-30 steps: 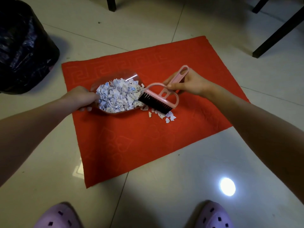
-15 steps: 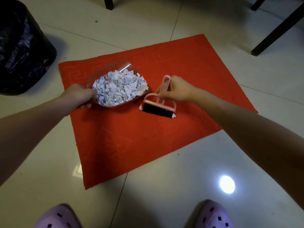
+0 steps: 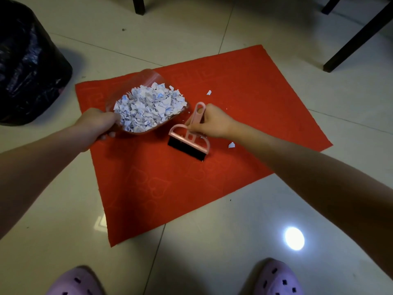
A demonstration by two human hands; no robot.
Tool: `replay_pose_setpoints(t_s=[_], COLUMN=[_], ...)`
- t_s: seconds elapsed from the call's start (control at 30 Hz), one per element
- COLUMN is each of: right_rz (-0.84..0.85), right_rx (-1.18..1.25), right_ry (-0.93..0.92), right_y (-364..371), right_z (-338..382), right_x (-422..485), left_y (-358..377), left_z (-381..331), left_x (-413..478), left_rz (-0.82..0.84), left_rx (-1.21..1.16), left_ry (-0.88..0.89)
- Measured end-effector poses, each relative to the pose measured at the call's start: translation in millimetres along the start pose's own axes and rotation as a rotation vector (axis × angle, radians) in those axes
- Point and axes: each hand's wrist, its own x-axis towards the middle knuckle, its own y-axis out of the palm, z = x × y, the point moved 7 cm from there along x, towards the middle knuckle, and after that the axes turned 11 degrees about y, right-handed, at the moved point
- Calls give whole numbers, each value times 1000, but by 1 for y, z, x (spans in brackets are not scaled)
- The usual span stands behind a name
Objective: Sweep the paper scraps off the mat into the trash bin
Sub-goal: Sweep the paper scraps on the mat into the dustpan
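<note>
A red mat lies on the tiled floor. My left hand grips the handle of a clear dustpan heaped with white paper scraps, held just over the mat's left part. My right hand holds the pink handle of a small brush whose black bristles rest on the mat. Two loose scraps lie on the mat, one scrap beyond my right hand and another scrap beside my right wrist. The black-bagged trash bin stands at the far left.
Dark furniture legs stand beyond the mat, one leg at the top centre and another leg at the top right. My two purple clogs show at the bottom edge. A bright light reflection shines on the tiles.
The brush has left the dustpan's mouth and come down onto the mat, handle now upright. The dustpan has lifted and tilted back with the scraps. Two stray scraps now show on the mat.
</note>
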Motion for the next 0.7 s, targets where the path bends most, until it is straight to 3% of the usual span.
replay_pose_setpoints(t_s=[0.2, 0.3, 0.4, 0.57, 0.7], right_rz=[-247, -292, -184, 208, 107], right_rx=[-107, -43, 95, -87, -161], right_ry=[170, 159, 105, 61, 63], right_y=[-50, -76, -82, -57, -69], right_z=[-34, -45, -44, -47, -54], right_x=[0, -13, -21, -27, -16], left_y=[0, 3, 6, 11, 11], left_z=[-2, -3, -5, -10, -8], left_x=[-1, -1, -2, -3, -3], left_rz=[4, 24, 23, 42, 35], left_rx=[3, 21, 38, 49, 57], left_ry=[2, 2, 7, 18, 14])
